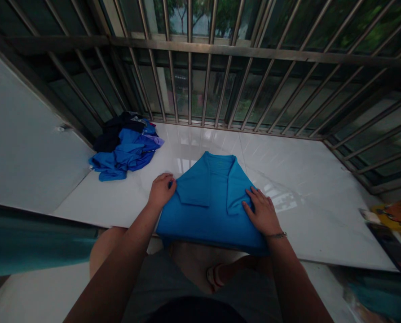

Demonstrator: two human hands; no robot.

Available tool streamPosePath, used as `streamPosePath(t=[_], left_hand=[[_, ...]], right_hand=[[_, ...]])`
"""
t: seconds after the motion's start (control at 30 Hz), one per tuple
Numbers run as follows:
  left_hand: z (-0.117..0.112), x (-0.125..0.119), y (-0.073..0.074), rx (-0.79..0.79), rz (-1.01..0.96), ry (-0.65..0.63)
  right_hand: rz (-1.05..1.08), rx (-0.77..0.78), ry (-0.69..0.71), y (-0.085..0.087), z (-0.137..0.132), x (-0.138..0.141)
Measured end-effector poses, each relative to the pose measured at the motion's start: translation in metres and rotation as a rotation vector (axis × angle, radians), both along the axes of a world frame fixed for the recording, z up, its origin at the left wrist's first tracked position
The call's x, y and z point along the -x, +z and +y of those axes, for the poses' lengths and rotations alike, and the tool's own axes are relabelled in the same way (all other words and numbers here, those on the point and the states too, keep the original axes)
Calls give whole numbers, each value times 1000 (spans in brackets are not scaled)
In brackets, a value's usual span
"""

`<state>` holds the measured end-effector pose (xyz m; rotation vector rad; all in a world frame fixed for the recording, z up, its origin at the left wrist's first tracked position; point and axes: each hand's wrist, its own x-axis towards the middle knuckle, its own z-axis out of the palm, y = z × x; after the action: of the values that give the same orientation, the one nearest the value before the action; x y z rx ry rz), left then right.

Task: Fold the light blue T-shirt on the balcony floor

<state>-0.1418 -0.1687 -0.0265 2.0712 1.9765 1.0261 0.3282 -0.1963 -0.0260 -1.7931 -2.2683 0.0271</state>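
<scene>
Shirt (211, 211) lies under left hand (161, 190), right hand (261, 211).

The bright blue cloth shirt (210, 206) looks soft and matt, its knit smooth where it lies flat. It rests at the near edge of the white glossy stone slab (304, 188), polished enough to mirror the window light. At the far left corner, a heap of blue and dark cloth garments (124, 148) lies crumpled and matt. The grey metal window bars (190, 63) have a dull brushed sheen.
</scene>
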Motion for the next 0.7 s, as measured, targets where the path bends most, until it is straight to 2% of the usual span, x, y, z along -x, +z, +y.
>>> streamPosePath(t=[0.37, 0.7], left_hand=[[-1, 0, 4, 4, 3, -7], [-2, -1, 6, 36, 5, 5]], right_hand=[[9, 34, -4, 3, 0, 0], [10, -17, 13, -1, 0, -1]])
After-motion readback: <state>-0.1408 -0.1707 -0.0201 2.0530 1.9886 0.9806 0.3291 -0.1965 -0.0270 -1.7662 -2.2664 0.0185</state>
